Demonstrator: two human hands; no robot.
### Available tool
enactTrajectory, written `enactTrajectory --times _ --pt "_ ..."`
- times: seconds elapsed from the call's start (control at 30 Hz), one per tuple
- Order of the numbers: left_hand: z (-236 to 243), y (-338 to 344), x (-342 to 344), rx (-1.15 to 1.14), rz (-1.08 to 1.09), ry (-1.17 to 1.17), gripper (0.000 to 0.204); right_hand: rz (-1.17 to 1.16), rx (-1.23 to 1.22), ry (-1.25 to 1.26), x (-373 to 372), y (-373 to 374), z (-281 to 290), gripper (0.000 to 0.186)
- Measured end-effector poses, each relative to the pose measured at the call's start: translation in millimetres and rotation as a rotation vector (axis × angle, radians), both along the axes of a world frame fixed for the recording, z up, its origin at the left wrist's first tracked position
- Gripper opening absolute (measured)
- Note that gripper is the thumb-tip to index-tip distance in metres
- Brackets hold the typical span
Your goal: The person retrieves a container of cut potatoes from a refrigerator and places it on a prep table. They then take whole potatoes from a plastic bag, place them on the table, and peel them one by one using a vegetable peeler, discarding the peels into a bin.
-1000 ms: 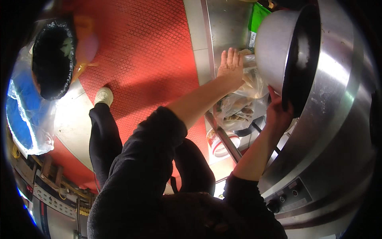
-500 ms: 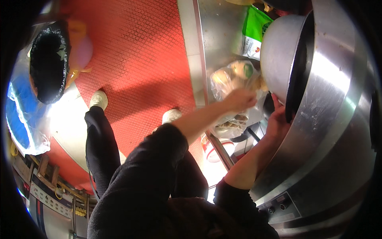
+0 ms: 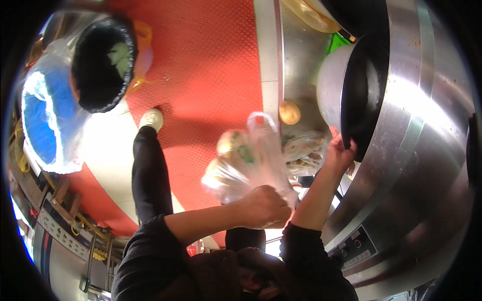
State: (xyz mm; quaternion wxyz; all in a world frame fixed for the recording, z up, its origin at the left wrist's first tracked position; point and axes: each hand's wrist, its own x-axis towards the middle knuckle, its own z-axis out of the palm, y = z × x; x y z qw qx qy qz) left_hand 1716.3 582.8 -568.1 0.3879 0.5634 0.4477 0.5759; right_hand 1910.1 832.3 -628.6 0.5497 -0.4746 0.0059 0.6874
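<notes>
a red textured mat (image 3: 201, 75) covered much of the floor, with a steel counter (image 3: 422, 175), curved by the lens, along the right side. between them lay a narrower steel shelf (image 3: 301, 65). on the left stood a bin with a black liner (image 3: 95, 70), a pale green leaf at its mouth.

a large metal bowl (image 3: 329, 85), silvery outside and dark within, was tipped on its side against the counter. the right hand (image 3: 341, 153) was closed on its near rim, as it had been half a second before.

the clear bag (image 3: 236, 165) had made the main change: it had lain on the shelf beside the bowl, and now it hung over the mat in front of the person's legs, slightly blurred, with pale round lumps inside. the left hand (image 3: 266, 205) was a tight fist around gathered plastic at its near end; just how the fingers folded could not be told. by my judgement the bag was free of the shelf, its weight on that one grip.

with it gone, a smaller bag (image 3: 304, 150) of brownish pieces showed on the shelf near the right hand, and beyond it a single potato-like piece (image 3: 289, 112) lay loose, apart from the bowl.
</notes>
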Motion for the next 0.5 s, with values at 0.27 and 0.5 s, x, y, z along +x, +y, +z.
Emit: enactTrajectory --times 0.27,0.5 --pt "5 -118 -105 -0.193 -0.026 0.400 0.015 -0.020 0.056 0.169 2 -4 -66 0.037" --pt "-76 -166 -141 -0.522 -0.193 0.616 0.017 0.391 -0.068 -0.346 -76 -160 -94 0.052"
